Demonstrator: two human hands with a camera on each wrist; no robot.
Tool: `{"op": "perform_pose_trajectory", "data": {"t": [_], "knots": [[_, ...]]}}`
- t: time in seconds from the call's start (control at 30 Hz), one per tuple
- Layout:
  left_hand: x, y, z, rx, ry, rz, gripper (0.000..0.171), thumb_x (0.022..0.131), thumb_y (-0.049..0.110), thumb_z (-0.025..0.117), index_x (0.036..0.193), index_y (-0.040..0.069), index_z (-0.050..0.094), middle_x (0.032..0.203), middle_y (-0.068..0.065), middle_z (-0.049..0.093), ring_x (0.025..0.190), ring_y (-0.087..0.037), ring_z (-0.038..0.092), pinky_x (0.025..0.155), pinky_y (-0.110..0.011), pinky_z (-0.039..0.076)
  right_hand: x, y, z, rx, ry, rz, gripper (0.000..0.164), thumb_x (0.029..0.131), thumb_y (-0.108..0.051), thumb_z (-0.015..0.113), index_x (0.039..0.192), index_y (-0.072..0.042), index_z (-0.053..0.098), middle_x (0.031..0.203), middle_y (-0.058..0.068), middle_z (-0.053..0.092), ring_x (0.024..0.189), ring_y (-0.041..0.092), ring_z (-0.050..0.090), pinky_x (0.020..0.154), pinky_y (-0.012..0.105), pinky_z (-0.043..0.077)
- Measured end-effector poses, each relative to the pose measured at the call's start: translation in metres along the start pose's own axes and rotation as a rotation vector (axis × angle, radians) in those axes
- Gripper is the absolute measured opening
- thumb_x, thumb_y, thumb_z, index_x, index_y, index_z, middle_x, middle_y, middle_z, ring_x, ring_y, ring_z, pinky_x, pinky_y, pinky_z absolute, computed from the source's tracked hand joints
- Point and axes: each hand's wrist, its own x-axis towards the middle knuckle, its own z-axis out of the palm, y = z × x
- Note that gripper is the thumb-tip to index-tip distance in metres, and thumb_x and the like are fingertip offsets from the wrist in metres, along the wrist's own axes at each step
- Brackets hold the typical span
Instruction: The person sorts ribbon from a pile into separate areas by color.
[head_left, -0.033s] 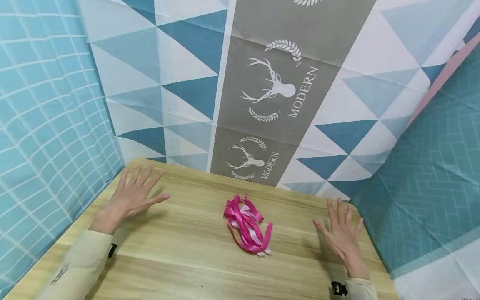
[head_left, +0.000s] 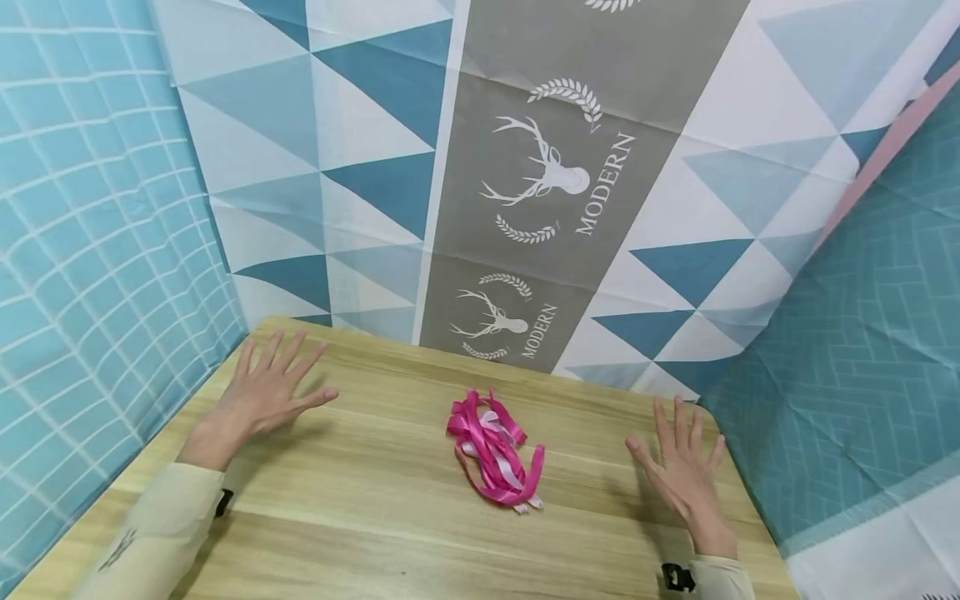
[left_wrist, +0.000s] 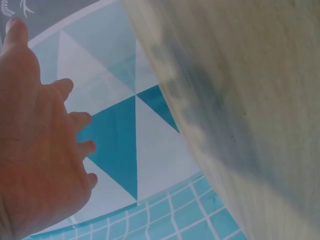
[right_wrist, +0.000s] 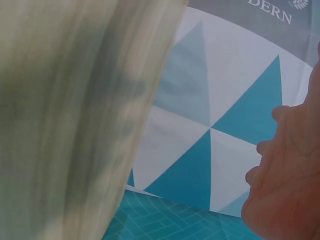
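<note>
A loose tangle of shiny pink ribbons (head_left: pixel 491 450), bright pink with paler strands among them, lies on the wooden table (head_left: pixel 360 492) between the two hands. Small whitish ends (head_left: pixel 528 505) stick out at its near side. To the left of the ribbons, the left hand (head_left: pixel 262 396) is held over the table's left side, fingers spread and nothing in it. Over the right side, the right hand (head_left: pixel 684 475) is spread in the same way, also holding nothing. Both hands cast shadows on the wood, and both wrist views show them apart from the tabletop.
A patterned cloth (head_left: pixel 375 167) with triangles and deer prints hangs behind the table's far edge. Blue checked cloth (head_left: pixel 97 217) lines the left side, and teal cloth (head_left: pixel 862 350) the right. Dark straps (head_left: pixel 678 577) show at both wrists, beside pale sleeves (head_left: pixel 153 533).
</note>
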Motion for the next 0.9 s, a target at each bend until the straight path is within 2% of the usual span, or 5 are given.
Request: {"op": "perform_pose_trajectory", "data": {"t": [0.33,0.5,0.67,0.77,0.9], "knots": [[0.005,-0.001,0.004,-0.005,-0.047,-0.016,0.091,0.097,0.070,0.049,0.165,0.021,0.016,0.167,-0.022,0.008,0.145,-0.055,0.010,0.106,-0.075,-0.009,0.001,-0.008,-0.006,0.056,0.047,-0.036,0.081,0.103,-0.051,0.052,0.165,-0.021,0.010,0.168,0.017,-0.002,0.151,0.041,-0.011,0.104,0.073,-0.018],[0.009,0.009,-0.003,-0.053,-0.005,0.016,0.088,0.097,0.068,0.050,0.163,0.017,0.023,0.165,-0.022,0.015,0.146,-0.053,0.012,0.106,-0.077,-0.002,0.014,-0.021,-0.018,0.108,0.105,-0.058,0.074,0.102,-0.049,0.057,0.161,-0.014,0.030,0.161,0.022,0.027,0.145,0.049,0.023,0.106,0.075,0.012],[0.006,0.021,0.003,-0.139,0.051,0.125,0.078,0.100,0.059,0.055,0.160,0.016,0.032,0.158,-0.025,0.027,0.144,-0.051,0.019,0.103,-0.078,0.007,0.011,-0.054,-0.025,0.227,0.148,-0.091,0.047,0.103,-0.035,0.062,0.139,-0.005,0.060,0.125,0.017,0.065,0.108,0.039,0.062,0.081,0.060,0.049],[0.004,0.028,0.006,-0.160,0.068,0.171,0.072,0.100,0.056,0.057,0.158,0.017,0.037,0.157,-0.024,0.032,0.143,-0.050,0.024,0.103,-0.077,0.010,0.010,-0.081,-0.021,0.291,0.160,-0.134,0.034,0.103,-0.028,0.064,0.127,-0.005,0.069,0.105,0.008,0.072,0.091,0.024,0.066,0.069,0.046,0.053],[0.006,0.041,0.008,-0.164,0.051,0.210,0.067,0.101,0.054,0.056,0.154,0.016,0.043,0.155,-0.022,0.036,0.142,-0.049,0.028,0.106,-0.075,0.014,0.016,-0.120,-0.005,0.428,0.099,-0.154,0.028,0.102,-0.029,0.066,0.118,-0.008,0.074,0.096,-0.003,0.071,0.083,0.013,0.063,0.068,0.033,0.053]]}}
